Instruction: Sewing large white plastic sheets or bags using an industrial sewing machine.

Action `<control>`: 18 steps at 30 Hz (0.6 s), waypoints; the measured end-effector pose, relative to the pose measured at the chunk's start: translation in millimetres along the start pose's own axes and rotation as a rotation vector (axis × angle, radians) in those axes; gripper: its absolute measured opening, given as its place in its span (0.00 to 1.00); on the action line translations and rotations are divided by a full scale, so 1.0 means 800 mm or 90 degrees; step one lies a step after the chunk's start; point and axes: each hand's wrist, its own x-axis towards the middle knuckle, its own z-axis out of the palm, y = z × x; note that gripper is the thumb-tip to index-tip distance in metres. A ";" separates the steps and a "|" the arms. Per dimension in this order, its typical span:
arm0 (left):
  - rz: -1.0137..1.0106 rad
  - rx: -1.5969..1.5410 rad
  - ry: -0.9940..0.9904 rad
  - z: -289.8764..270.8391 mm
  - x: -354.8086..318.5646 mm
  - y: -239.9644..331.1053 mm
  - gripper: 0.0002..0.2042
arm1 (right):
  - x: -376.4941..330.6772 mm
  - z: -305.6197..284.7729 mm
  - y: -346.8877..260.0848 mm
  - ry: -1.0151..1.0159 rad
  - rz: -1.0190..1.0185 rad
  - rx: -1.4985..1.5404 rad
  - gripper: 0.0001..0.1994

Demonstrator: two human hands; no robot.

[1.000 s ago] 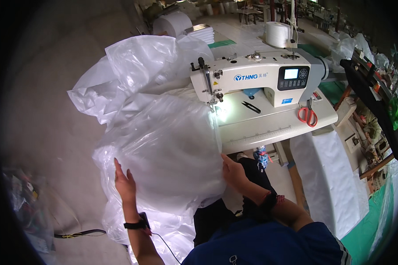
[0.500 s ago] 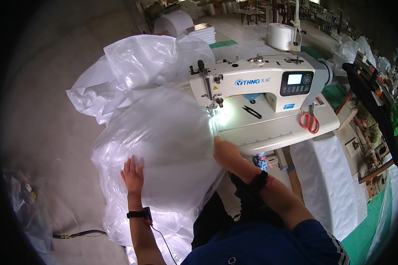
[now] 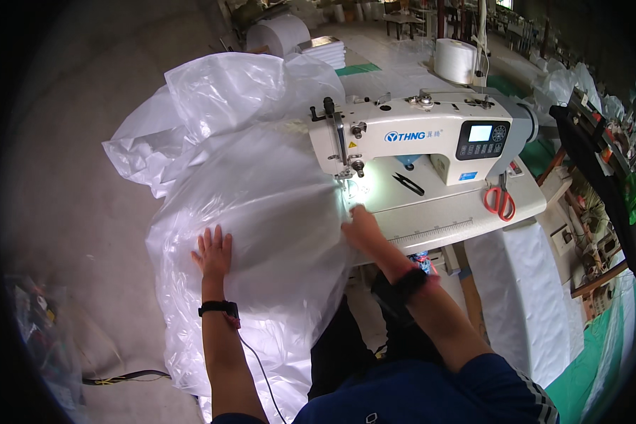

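Observation:
Translucent white plastic sheeting (image 3: 275, 233) spreads in a large, wrinkled heap over the left of a white sewing machine (image 3: 396, 131). My left hand (image 3: 213, 256) lies flat on it with the fingers spread. Close in front of the lit needle area, my right hand (image 3: 364, 230) has its fingers closed at the sheeting's right edge. That edge runs under the presser foot (image 3: 345, 176); the fingertips' exact hold is partly hidden.
On the machine bed (image 3: 445, 205) lie black thread snips (image 3: 408, 184) and red-handled scissors (image 3: 499, 201). A white thread cone (image 3: 454, 61) stands behind. White material (image 3: 519, 304) hangs below the table at right. A dark cable (image 3: 131, 376) crosses the floor at left.
My right hand has moved forward along the sheeting's edge, nearer the needle. My left hand has slid slightly forward, its palm still on the sheeting. The view has shifted a little.

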 end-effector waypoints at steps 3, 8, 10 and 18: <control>0.012 -0.014 0.009 -0.002 0.011 0.005 0.27 | -0.081 0.017 0.027 -0.359 0.175 0.660 0.12; 0.016 -0.010 0.010 0.001 0.027 0.008 0.28 | -0.163 0.048 0.039 -0.524 0.228 0.629 0.12; 0.013 -0.006 0.002 0.005 0.031 -0.006 0.28 | -0.172 0.027 0.037 -0.550 0.160 0.648 0.12; -0.010 0.087 -0.002 -0.014 0.015 -0.092 0.27 | -0.217 -0.079 0.068 -0.634 0.159 0.553 0.25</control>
